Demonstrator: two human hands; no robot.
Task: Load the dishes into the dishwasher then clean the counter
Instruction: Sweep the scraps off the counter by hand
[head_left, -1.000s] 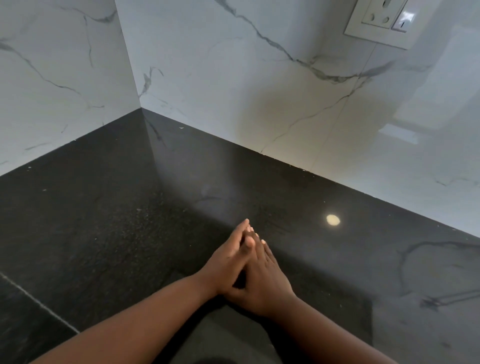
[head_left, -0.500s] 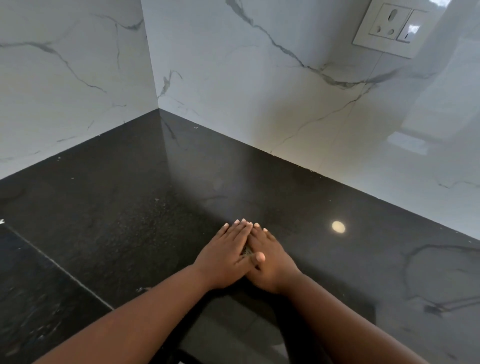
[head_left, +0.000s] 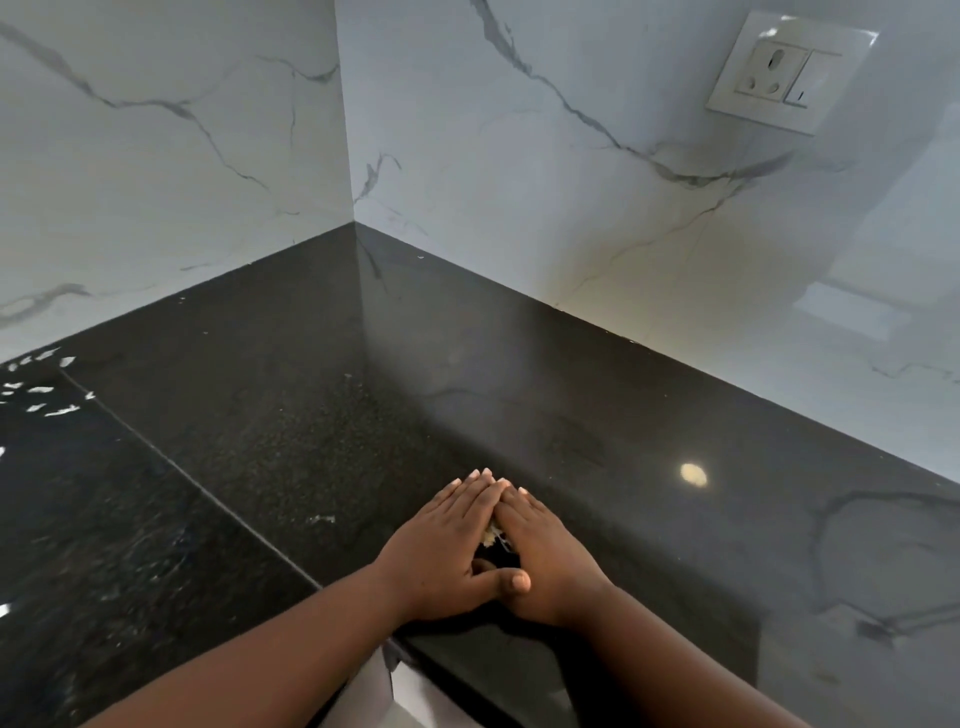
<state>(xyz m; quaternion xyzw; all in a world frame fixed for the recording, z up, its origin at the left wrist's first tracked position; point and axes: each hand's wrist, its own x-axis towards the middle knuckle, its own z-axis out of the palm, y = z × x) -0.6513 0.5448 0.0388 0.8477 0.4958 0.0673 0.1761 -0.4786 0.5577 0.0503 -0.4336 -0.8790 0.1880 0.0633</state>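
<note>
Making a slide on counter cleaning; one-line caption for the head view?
Left hand and right hand pressed flat together, corralling crumbs on the black counter.

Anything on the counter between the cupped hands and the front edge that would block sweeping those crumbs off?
Nothing visible does. The left hand and right hand enclose the crumbs, and bare counter runs to the edge.

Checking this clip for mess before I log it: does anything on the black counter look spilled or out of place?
Yes. Pale crumbs sit in the gap between the left hand and right hand, both flat on the counter. More white flecks lie scattered at its far left edge, and one small smear left of the hands.
</note>
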